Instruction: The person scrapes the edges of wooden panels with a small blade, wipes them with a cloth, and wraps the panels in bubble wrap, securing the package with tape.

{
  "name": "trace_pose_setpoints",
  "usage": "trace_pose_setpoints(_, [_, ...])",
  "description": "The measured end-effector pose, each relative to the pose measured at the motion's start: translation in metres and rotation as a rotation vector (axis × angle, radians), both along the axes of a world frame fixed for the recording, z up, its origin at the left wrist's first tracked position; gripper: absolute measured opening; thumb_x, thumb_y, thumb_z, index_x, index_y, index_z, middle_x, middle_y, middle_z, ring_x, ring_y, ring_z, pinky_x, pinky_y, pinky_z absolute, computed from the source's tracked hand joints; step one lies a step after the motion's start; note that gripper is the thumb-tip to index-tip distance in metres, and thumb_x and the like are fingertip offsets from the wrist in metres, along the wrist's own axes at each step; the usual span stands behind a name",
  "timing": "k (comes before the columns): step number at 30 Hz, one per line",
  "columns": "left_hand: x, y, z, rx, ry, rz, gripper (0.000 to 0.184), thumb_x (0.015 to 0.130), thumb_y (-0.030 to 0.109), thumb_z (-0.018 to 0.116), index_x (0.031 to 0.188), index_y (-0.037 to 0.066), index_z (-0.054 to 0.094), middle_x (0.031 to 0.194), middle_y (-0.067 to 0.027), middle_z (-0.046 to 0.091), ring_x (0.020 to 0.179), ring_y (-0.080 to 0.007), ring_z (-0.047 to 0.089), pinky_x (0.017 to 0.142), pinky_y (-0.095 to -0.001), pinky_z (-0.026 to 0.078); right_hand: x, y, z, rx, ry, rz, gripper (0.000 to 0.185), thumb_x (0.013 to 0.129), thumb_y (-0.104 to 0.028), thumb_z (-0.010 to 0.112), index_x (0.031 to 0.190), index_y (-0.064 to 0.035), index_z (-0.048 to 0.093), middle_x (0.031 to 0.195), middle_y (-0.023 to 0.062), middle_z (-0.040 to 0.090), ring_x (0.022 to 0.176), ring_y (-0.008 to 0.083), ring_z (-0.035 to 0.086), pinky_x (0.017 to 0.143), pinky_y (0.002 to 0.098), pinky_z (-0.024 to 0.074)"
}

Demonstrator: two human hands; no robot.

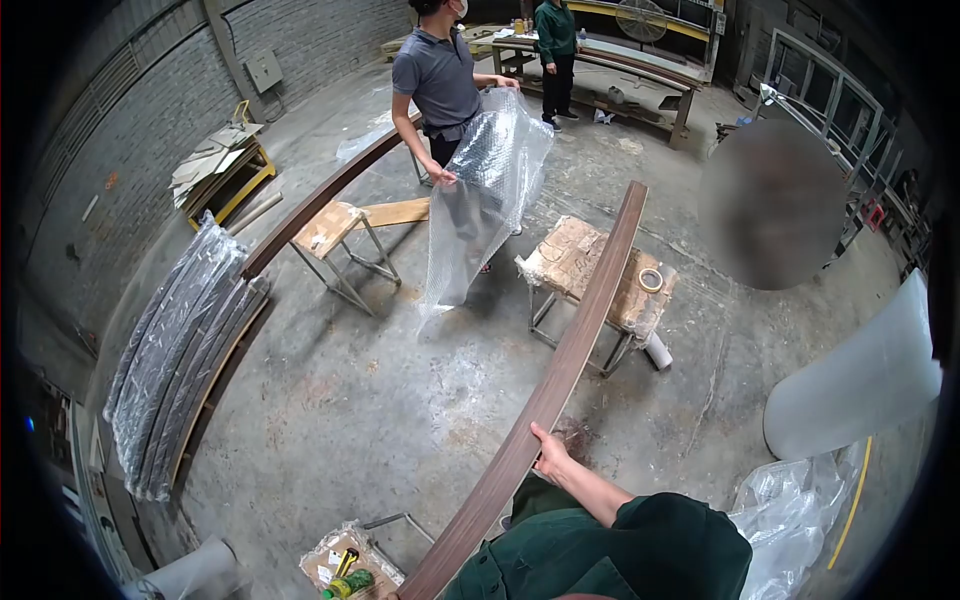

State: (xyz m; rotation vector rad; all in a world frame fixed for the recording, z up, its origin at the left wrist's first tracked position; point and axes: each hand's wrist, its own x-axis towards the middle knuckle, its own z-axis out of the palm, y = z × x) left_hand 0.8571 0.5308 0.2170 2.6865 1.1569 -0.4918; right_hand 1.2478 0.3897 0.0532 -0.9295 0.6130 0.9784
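Note:
A long, dark brown wood-grain board [545, 400] runs diagonally from the bottom of the view up to a padded stool [565, 255], where its far part rests. My right hand [550, 450] grips the board's right edge near my body, the thumb showing on the edge and the other fingers mostly hidden. My left hand is out of view. On the far stool, right of the board, lies a roll of tape [651, 280]. Close to the board's near end, a second padded stool [325, 560] carries a yellow-and-black box cutter [346, 562] and a green bottle-like item [350, 583].
A co-worker [440, 75] holds a bubble-wrap sheet [490, 180] beside another board [330, 190] on a stool [330, 228]. Wrapped boards [180, 360] lie at left. A large bubble-wrap roll [850, 375] stands right, loose plastic [790, 510] below. Another person [556, 50] stands behind.

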Motion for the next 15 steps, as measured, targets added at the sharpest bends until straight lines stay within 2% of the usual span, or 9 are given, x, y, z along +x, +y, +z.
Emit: trace_pose_setpoints(15, [-0.001,-0.007,-0.006,-0.023,0.037,0.012,0.027,0.078,0.030,0.060,0.091,0.007,0.059,0.076,-0.0142,0.061,0.073,-0.0314,0.059,0.064,-0.0440,0.046,0.010,0.000,0.021,-0.085,-0.009,0.000,0.059,0.080,-0.038,0.066,0.125,-0.0041,0.046,0.125,0.0115,0.051,0.113,0.0286,0.050,0.089,0.0509,0.0420])
